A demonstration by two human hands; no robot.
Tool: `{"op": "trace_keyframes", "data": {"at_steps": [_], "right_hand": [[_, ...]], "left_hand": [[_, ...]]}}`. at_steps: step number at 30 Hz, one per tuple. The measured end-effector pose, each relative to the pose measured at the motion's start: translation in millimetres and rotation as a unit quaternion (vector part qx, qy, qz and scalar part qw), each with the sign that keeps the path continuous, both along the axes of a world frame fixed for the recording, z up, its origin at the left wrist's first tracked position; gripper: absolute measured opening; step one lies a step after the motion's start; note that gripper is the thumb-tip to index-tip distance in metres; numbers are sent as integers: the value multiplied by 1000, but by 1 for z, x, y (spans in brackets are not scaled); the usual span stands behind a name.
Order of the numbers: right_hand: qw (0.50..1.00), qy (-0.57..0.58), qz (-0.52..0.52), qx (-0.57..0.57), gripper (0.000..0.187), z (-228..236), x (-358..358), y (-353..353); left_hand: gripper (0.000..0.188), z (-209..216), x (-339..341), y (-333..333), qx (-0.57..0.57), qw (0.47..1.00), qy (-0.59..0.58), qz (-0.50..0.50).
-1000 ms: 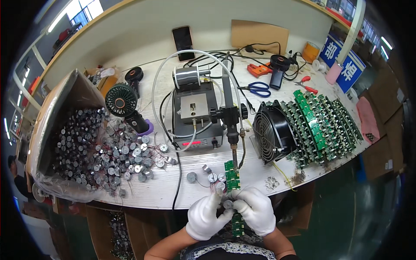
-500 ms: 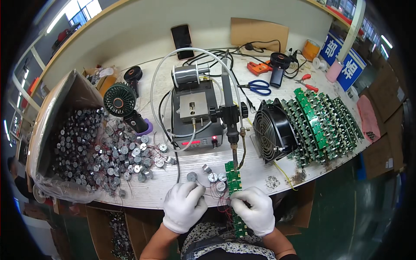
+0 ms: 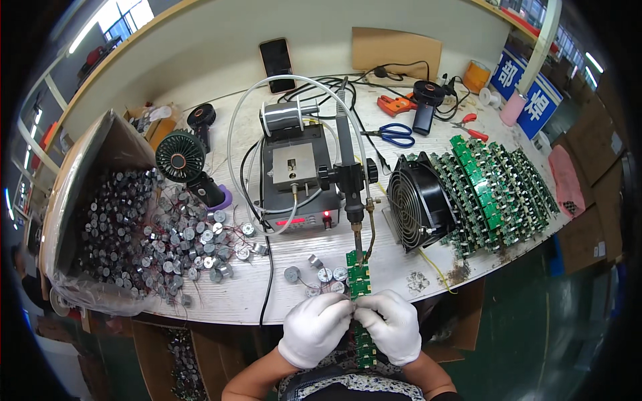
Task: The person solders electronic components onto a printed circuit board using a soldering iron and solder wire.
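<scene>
My white-gloved left hand and white-gloved right hand meet fingertip to fingertip over a long green circuit board strip. Both are closed in a pinch. Thin red wires ran to the right fingertips a moment ago; now the fingers mostly hide them, and what the left pinches cannot be made out. Just beyond the hands, several small round metal motors lie left of the strip. A soldering iron in a stand points down at the strip's far end, its tip close to the board.
Behind stands a soldering station with a solder wire spool. A box of motors is at left beside a handheld fan. At right are a black fan and stacked circuit boards. Blue scissors lie behind.
My left hand has moved right and slightly nearer me, bringing its fingertips against the right hand's over the strip. The right hand has barely moved. The red wires between the hands are now hidden.
</scene>
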State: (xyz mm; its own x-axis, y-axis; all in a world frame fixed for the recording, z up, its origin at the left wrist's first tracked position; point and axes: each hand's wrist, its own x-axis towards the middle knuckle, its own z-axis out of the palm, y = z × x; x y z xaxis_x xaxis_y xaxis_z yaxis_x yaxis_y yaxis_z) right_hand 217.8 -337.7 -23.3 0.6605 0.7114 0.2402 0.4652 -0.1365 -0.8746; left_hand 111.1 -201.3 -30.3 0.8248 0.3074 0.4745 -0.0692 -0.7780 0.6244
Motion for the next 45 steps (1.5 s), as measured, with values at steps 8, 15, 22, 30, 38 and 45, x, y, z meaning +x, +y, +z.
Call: {"op": "trace_keyframes", "data": {"at_steps": [8,15,22,30,38,45], "right_hand": [[1000,16,-5,-9,16,7,1,0],[998,39,-41,-4,19,15,-1,1],[999,34,-18,-9,23,10,0,-1],[999,30,-41,10,25,6,2,-3],[1000,14,-19,13,27,7,1,0],[1000,-1,-7,19,27,4,0,0]], "left_hand": [[23,8,5,-3,10,1000,11,27],[9,16,-3,18,-295,948,83,81],[9,19,6,16,-278,954,97,59],[14,20,10,14,-123,987,71,73],[18,10,15,12,28,996,-19,77],[15,9,7,4,-182,978,50,89]]}}
